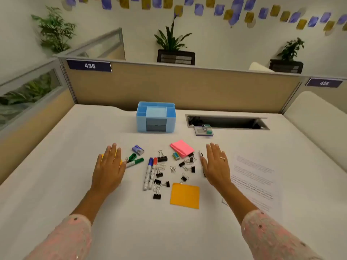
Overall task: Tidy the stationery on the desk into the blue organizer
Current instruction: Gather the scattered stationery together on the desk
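a person's left hand and right hand lie flat with fingers straight, holding nothing, either side of loose stationery on a white desk, seemingly poised to begin tidying. the left covers a yellow pad; a black pen lies at the right hand's thumb side. markers, binder clips and a pink pad sit between them, while the blue organizer stands well beyond the fingertips, against the partition.
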